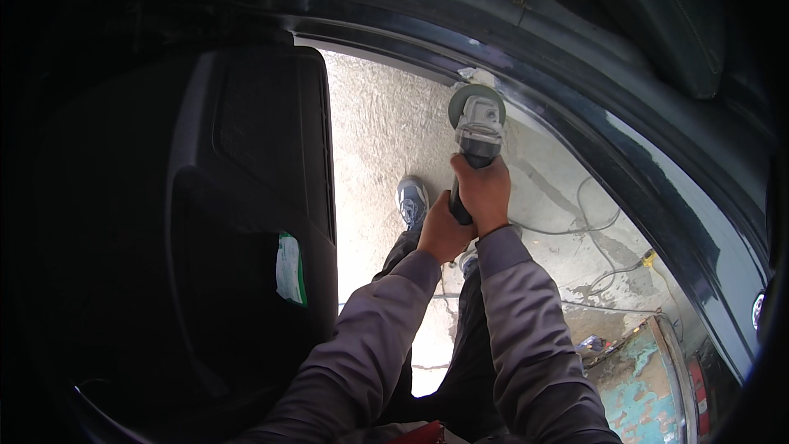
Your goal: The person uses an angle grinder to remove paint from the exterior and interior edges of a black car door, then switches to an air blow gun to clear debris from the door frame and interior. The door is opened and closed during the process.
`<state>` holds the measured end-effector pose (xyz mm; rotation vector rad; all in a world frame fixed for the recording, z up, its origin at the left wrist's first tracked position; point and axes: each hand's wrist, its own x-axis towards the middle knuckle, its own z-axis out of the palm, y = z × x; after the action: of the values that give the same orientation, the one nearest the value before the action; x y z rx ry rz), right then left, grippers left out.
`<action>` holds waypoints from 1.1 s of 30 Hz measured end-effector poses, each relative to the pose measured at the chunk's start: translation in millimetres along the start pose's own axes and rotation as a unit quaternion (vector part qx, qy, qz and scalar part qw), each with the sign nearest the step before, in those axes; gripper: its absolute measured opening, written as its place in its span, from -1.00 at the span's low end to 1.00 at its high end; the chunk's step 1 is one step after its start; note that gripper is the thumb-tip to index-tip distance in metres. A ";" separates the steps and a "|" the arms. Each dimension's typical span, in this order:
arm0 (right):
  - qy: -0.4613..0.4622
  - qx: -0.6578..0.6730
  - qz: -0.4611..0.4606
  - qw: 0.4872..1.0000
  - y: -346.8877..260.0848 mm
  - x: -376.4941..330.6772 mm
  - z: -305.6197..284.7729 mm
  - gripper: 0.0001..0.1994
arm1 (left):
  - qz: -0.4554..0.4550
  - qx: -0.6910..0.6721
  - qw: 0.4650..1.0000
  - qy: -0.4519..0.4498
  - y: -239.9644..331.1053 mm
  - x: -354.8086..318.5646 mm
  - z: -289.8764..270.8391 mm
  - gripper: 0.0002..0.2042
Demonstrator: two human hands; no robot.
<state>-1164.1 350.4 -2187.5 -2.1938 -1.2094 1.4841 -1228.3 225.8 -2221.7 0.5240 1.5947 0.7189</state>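
Both my hands are wrapped round an angle grinder (479, 130), which points away from me. My right hand (485, 193) grips the body just behind its metal head. Lower and to the left, my left hand (446, 230) holds the rear end of the handle. A round greenish disc (454, 103) sits at the grinder's front, close to the dark car door sill (419, 59). At the disc's far edge the sill has a pale, bare patch (478, 76). Whether the disc touches the sill I cannot tell.
An open black car door (271, 131) with a green-and-white paper (289, 270) in its pocket stands at left. Cables (567, 232) and a yellow connector (648, 258) lie on the concrete floor at right. A worn turquoise board (637, 390) is at lower right. My shoe (411, 200) stands below.
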 end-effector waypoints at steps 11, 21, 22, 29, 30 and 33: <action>0.005 0.004 -0.011 1.000 4.0 4.1 -3.0 -0.47 | 0.004 0.021 1.000 0.006 3.9 0.1 4.7 -0.42; 0.014 0.000 -0.005 1.000 1.0 8.4 -1.3 -0.48 | 0.007 0.042 0.999 -0.002 11.5 5.5 2.7 -0.43; 0.007 0.006 0.003 1.000 1.1 9.0 -0.2 -0.47 | 0.003 0.037 0.999 0.000 11.6 6.1 1.9 -0.43; 0.018 0.022 -0.018 0.999 1.9 12.9 6.1 -0.47 | -0.010 0.047 0.999 -0.003 13.0 10.8 -3.7 -0.44; 0.011 0.016 -0.007 1.000 2.4 13.4 6.2 -0.48 | 0.015 0.057 0.998 0.006 12.8 11.6 -3.6 -0.44; 0.014 0.000 -0.002 1.000 4.4 15.1 6.0 -0.48 | 0.002 0.055 0.998 0.006 11.6 13.6 -2.5 -0.44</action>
<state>-1164.8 357.2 -2202.9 -2.2029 -1.2036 1.4479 -1233.6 243.0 -2222.9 0.6028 1.6512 0.6410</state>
